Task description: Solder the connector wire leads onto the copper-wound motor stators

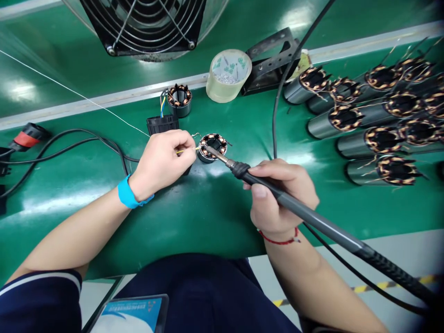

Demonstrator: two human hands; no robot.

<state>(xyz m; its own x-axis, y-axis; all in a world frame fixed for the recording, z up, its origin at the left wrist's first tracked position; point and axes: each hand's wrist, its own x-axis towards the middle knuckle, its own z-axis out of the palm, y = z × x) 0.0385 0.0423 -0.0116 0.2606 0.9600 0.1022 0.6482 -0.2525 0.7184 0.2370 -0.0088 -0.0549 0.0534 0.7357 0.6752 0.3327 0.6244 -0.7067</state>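
My right hand (277, 194) is closed around the dark grey handle of a soldering iron (312, 219). Its metal tip touches the left rim of a small motor stator (212, 147) with copper windings, lying on the green bench. My left hand (163, 159), with a blue wristband, is closed in a pinch on a thin yellow wire (183, 151) held against the stator's left side. A fine solder wire (76, 92) runs from the far left toward my left hand. A black block (162, 124) sits just behind that hand.
A second stator (179, 99) with coloured leads stands behind. A tape roll (228, 75) and black bracket (270, 62) lie farther back. Several long stators (367, 125) are stacked at right. A fan (145, 25) stands at the top. Black cables (69, 143) trail left.
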